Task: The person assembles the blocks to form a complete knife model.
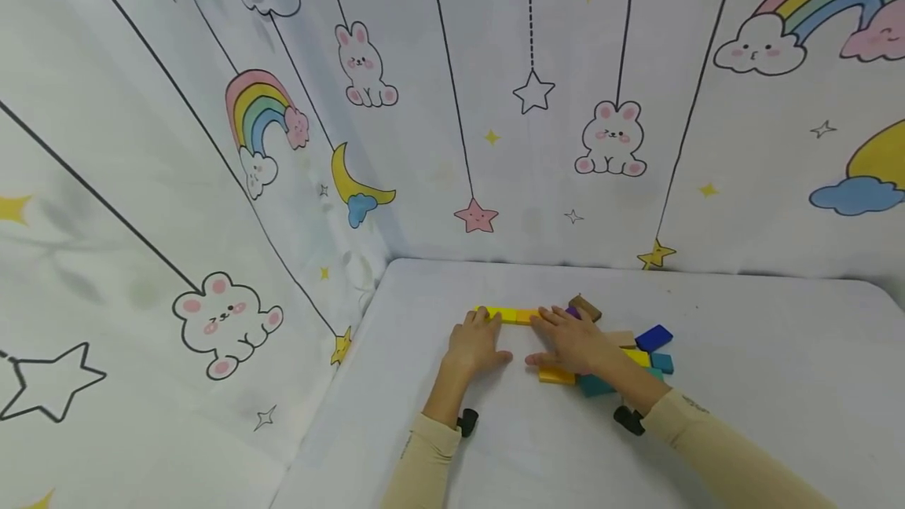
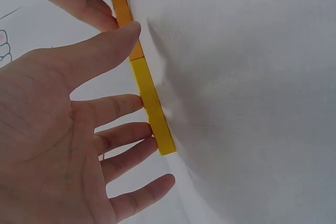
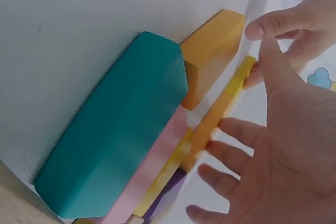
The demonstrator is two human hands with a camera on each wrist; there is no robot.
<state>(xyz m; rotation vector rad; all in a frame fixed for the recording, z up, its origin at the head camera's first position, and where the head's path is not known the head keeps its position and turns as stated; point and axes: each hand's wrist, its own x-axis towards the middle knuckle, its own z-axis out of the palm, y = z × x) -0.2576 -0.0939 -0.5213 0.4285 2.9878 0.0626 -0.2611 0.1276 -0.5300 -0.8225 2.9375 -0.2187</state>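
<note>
My left hand (image 1: 472, 346) reaches over the white table with fingers spread. Its fingertips touch a yellow block (image 2: 152, 106) in the left wrist view. An orange block (image 2: 122, 6) lies end to end with the yellow one, and a purple block (image 1: 572, 311) continues the row. My right hand (image 1: 571, 340) lies over the right part of this row. In the right wrist view its extended fingertips (image 3: 226, 124) are right at the orange block's side. Both thumbs point inward on the near side of the row.
Nearer than the row, a loose orange block (image 1: 557, 375) and a large teal block (image 3: 115, 124) lie under and beside my right arm. A blue block (image 1: 654, 338), a brown block (image 1: 585, 307) and several others lie to the right. A cartoon-printed curtain (image 1: 438, 140) hangs behind the table.
</note>
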